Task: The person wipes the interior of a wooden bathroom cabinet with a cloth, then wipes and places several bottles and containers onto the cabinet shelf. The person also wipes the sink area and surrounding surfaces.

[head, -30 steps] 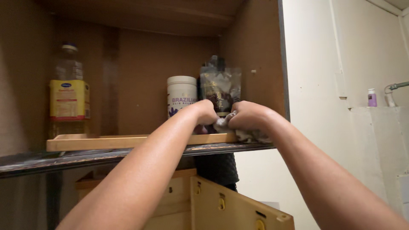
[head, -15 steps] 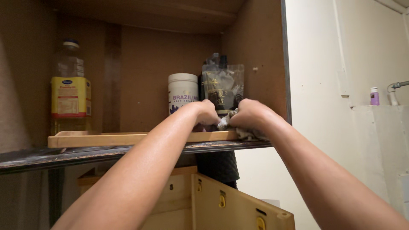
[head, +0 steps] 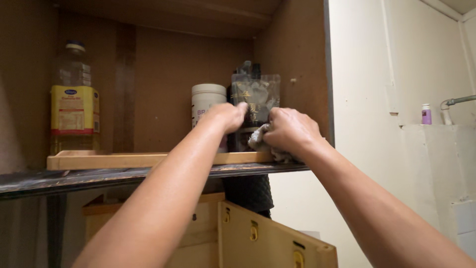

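Both arms are reaching up to the shelf point(head: 148, 174). The left hand point(head: 225, 116) is curling its fingers onto the front of the dark pouch point(head: 255, 99), which is standing upright on the wooden tray point(head: 124, 160) just beside the white jar point(head: 206, 97). The right hand point(head: 290, 131) is closing in a fist around a crumpled grey cloth point(head: 258, 140), pressing it low against the pouch. An oil bottle point(head: 73, 99) is standing well apart at the tray's left end.

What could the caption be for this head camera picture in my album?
Left hand touches a dark pouch on a wooden tray while the right hand holds a crumpled cloth.
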